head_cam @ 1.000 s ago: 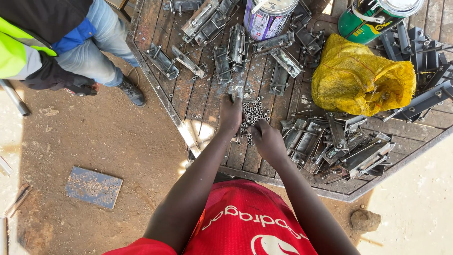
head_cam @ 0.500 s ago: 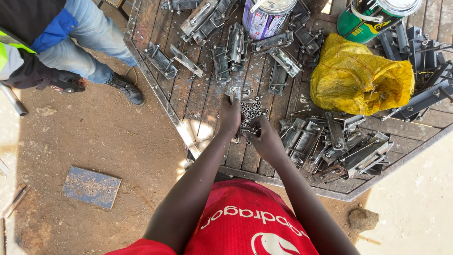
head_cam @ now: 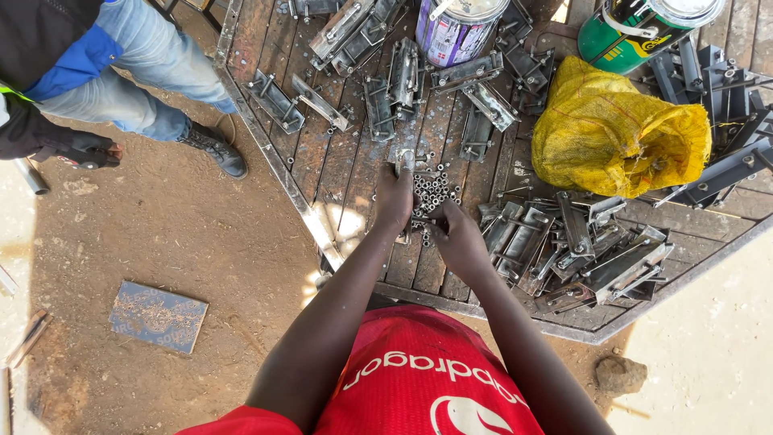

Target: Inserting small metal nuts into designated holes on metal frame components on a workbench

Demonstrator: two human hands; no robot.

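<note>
My left hand (head_cam: pixel 394 201) is closed around a flat grey metal bracket (head_cam: pixel 401 159), whose top end sticks out beyond my fingers over the wooden table (head_cam: pixel 322 173). My right hand (head_cam: pixel 460 240) is just right of it, fingertips pinched together at the bracket's lower end. Whether they hold something small is hidden. A heap of small metal nuts (head_cam: pixel 435 189) lies on the boards right beside both hands.
Several loose metal brackets (head_cam: pixel 580 246) are piled right of my hands and more lie at the far side (head_cam: pixel 378 105). A yellow sack (head_cam: pixel 616 133), a purple paint can (head_cam: pixel 459 28) and a green can (head_cam: pixel 652 28) stand behind. Another person's legs (head_cam: pixel 137 89) are at left on the dirt.
My hands have stayed at the same spot over the nuts, the fingers shifting only slightly. The other person at the left has moved a little further left.
</note>
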